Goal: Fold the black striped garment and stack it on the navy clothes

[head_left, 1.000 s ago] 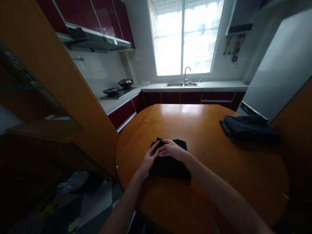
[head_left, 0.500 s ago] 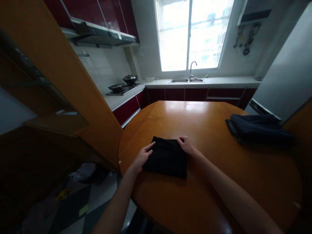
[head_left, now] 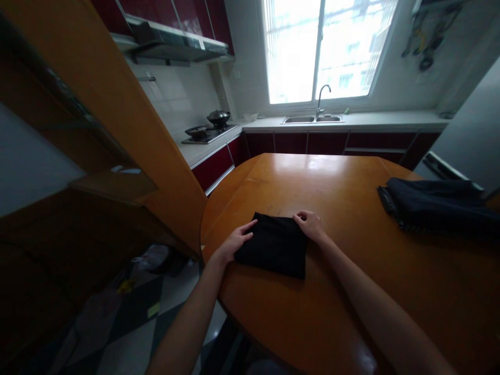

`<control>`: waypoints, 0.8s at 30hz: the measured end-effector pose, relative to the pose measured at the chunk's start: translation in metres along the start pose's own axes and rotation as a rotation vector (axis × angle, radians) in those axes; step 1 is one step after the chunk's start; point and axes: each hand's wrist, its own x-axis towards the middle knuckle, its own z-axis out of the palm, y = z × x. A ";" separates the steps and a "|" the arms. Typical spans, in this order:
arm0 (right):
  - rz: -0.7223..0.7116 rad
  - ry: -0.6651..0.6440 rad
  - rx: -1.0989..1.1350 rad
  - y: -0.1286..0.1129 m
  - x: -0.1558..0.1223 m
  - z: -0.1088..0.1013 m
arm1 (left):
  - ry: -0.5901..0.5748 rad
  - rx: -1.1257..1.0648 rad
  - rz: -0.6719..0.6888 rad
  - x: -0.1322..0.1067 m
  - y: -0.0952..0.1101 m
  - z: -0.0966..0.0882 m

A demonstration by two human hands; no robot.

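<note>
A folded black garment (head_left: 275, 247) lies flat as a rough rectangle near the front edge of the wooden table (head_left: 344, 291). On its left side rests my left hand (head_left: 239, 241), fingers stretched out and apart over the cloth. At the far right corner, my right hand (head_left: 310, 225) has its thumb and fingers pinched together on the fabric's edge. What kind of garment it is cannot be made out.
A pile of folded dark blue clothes (head_left: 437, 205) lies at the table's right side. Beyond the table run a counter with a sink (head_left: 299, 120) and a stove (head_left: 211, 134) with pans. A wooden cabinet (head_left: 156, 151) stands close on the left.
The camera view has shifted, so the scene sits further right in the picture. Both hands stay at the black garment, with the right fingers now drawn together at its corner.
</note>
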 end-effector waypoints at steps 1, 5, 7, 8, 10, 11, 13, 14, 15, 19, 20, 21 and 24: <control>-0.001 0.000 0.014 0.001 0.000 0.000 | -0.014 0.012 0.001 -0.001 0.001 0.001; 0.002 -0.003 0.039 0.001 -0.001 -0.002 | -0.049 0.150 0.077 -0.004 0.000 -0.004; 0.011 -0.004 0.045 0.001 -0.001 -0.001 | -0.052 0.259 0.128 -0.003 0.000 -0.011; 0.012 -0.003 0.048 0.001 -0.001 -0.001 | -0.030 0.328 0.141 -0.001 0.001 -0.014; 0.015 0.005 0.048 -0.001 -0.001 -0.001 | 0.096 0.516 0.178 0.004 0.008 -0.015; 0.016 0.007 0.047 -0.002 -0.001 -0.001 | 0.175 0.631 0.225 0.007 0.012 -0.011; 0.021 0.002 0.042 -0.003 -0.001 -0.001 | 0.240 0.850 0.376 0.015 0.022 0.008; 0.024 -0.002 0.034 -0.004 -0.002 -0.001 | 0.202 0.937 0.457 0.019 0.025 0.022; 0.026 0.000 0.020 -0.005 -0.002 0.000 | 0.114 1.004 0.519 0.022 0.027 0.037; 0.026 0.092 -0.077 -0.005 -0.006 0.002 | -0.180 1.236 0.576 0.031 0.017 0.085; 0.029 0.126 -0.096 -0.004 -0.007 0.003 | -0.201 1.287 0.561 0.032 0.011 0.091; 0.033 0.152 -0.108 -0.003 -0.008 0.003 | -0.203 1.327 0.543 0.033 0.005 0.093; 0.055 0.207 -0.119 -0.003 -0.010 0.003 | -0.155 1.387 0.501 0.035 -0.007 0.090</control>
